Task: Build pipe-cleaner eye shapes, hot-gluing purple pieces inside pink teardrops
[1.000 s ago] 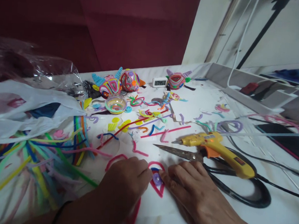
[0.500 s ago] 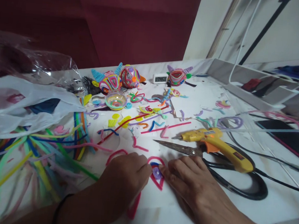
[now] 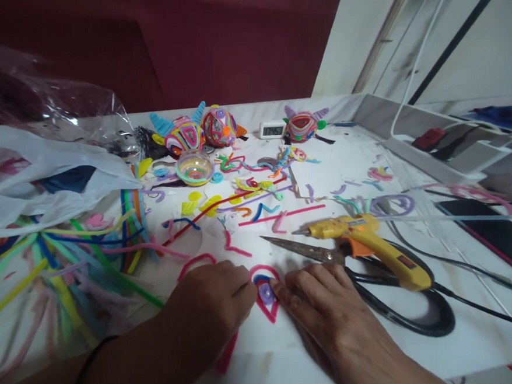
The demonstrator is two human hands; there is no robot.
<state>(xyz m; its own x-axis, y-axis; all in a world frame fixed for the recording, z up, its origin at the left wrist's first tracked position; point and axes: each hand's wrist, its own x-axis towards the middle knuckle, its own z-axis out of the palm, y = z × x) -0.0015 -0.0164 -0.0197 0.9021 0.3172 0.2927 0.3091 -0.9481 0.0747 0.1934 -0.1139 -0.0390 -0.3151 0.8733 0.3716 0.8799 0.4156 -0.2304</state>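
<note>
On the white paper lies a small teardrop outline of pink pipe cleaner (image 3: 270, 316), point towards me. Inside it are blue and red strips and a purple coil (image 3: 267, 295) with a shiny centre. My left hand (image 3: 213, 300) is closed at the teardrop's left edge, its fingertips partly hidden. From the other side, my right hand (image 3: 329, 305) presses its bent fingertips against the coil and the right edge. A pink bent strip (image 3: 198, 261) shows behind my left hand, and a pink piece (image 3: 226, 356) sticks out below it.
Large black-handled scissors (image 3: 304, 249) and a yellow glue gun (image 3: 367, 238) lie beyond my right hand. Loose pipe cleaners (image 3: 57, 277) spread at left. Farther back stand a clear bowl (image 3: 195, 170), decorated balls (image 3: 220, 126) and a digital timer (image 3: 272, 130). A phone (image 3: 490, 232) is at right.
The whole view has shifted slightly, with things appearing a little further left and up. Both hands keep the same hold on the teardrop.
</note>
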